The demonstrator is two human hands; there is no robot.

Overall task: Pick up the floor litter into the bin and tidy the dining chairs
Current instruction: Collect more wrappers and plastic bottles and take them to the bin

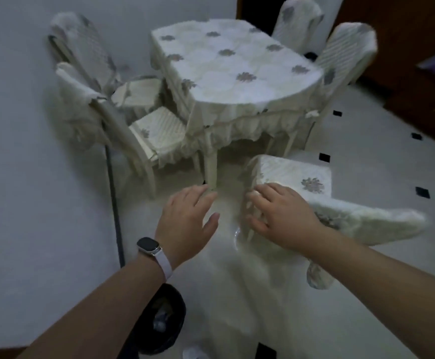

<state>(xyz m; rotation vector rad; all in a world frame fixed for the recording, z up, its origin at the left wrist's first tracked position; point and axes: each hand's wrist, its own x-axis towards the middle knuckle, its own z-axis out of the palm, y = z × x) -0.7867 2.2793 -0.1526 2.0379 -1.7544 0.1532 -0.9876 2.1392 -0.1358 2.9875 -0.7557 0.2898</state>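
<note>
A dining chair [299, 177] with a cream floral cover stands pulled out from the near end of the table [226, 63], its backrest [366, 221] towards me. My right hand [281, 213] is beside the chair's left edge, fingers spread; the blur hides whether it touches the chair. My left hand [187, 218], a watch on its wrist, hovers open over the floor near the table leg. A black bin [164, 322] with crumpled litter inside sits on the floor under my left forearm. A pale scrap of litter [193, 352] lies at the bottom edge.
Two covered chairs [156, 133] stand along the table's left side, two more [345, 53] along its right. A dark pole [114, 198] leans by the left wall. The pale tiled floor [366, 151] has small black diamonds. Dark wooden furniture [418, 73] fills the right.
</note>
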